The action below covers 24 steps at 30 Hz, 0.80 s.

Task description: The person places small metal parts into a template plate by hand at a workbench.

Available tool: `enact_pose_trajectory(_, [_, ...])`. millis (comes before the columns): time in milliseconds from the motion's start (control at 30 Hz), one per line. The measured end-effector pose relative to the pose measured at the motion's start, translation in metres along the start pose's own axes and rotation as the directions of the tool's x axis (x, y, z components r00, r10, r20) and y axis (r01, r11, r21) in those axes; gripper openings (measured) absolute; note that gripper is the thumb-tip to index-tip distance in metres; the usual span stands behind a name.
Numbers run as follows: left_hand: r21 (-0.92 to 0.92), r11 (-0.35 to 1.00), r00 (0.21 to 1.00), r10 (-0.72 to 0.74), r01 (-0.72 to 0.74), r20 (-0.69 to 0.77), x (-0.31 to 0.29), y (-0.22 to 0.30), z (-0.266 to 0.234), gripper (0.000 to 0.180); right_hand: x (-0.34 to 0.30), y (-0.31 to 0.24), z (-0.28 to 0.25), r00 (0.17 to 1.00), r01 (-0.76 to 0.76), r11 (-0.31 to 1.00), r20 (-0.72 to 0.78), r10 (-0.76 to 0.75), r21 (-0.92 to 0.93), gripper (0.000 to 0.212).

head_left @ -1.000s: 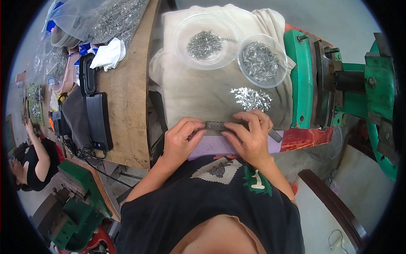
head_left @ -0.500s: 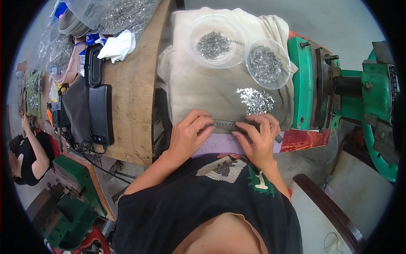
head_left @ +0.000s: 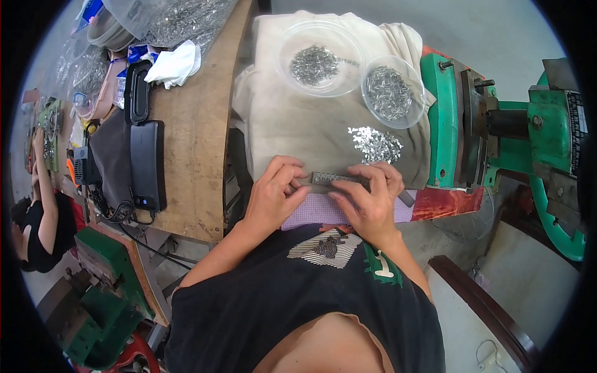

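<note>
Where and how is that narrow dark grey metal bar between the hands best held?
Probably by the exposed left end of the narrow dark grey metal bar, coming from the left and pinching its long edges: it is slim, lies crosswise, and the grip of the right hand covers its right part.

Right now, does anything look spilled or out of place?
Possibly the loose pile of shiny bits near the right hand: it lies straight on the cloth, while other bits sit in tubs. It could be deliberate.
</note>
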State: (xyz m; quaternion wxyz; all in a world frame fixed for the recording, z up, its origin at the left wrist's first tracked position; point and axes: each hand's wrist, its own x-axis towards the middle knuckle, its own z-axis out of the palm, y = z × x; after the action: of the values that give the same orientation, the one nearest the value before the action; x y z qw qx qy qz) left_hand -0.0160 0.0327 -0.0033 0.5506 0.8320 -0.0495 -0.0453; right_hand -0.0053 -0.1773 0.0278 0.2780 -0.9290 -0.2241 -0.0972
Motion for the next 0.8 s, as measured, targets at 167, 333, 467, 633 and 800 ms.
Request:
enact_pose_trajectory(167, [-0.029, 0.999, 1.0, -0.026, 0.026, -0.009, -0.003, -0.003, 0.0, 0.022, 0.01, -0.006, 0.007, 1.0, 0.022, 0.999, 0.019, -0.021, -0.026, 0.024])
enact_pose_trajectory(333, [-0.046, 0.999, 1.0, -0.012, 0.012, -0.017, -0.003, 0.002, -0.001, 0.022, 0.007, -0.003, 0.002, 0.999, -0.018, 0.996, 0.027, 0.02, -0.084, 0.026])
enact_pose_trajectory(467, [-0.006, 1.0, 1.0, 0.02, -0.02, 0.002, -0.001, 0.002, 0.002, 0.023, -0.002, 0.004, -0.003, 0.993, -0.107, 0.989, 0.036, 0.112, -0.104, 0.036])
enact_pose_trajectory(633, [0.087, 0.991, 0.995, 0.097, -0.097, 0.008, 0.003, 0.002, 0.005, 0.019, -0.009, 0.009, -0.006, 0.981, -0.173, 0.978, 0.065, 0.181, -0.117, 0.04])
enact_pose_trajectory(800, [0.175, 0.968, 0.982, 0.186, -0.18, -0.019, 0.006, 0.001, 0.008, 0.014, -0.009, 0.012, -0.005, 0.979, -0.175, 0.977, 0.083, 0.186, -0.122, 0.04])
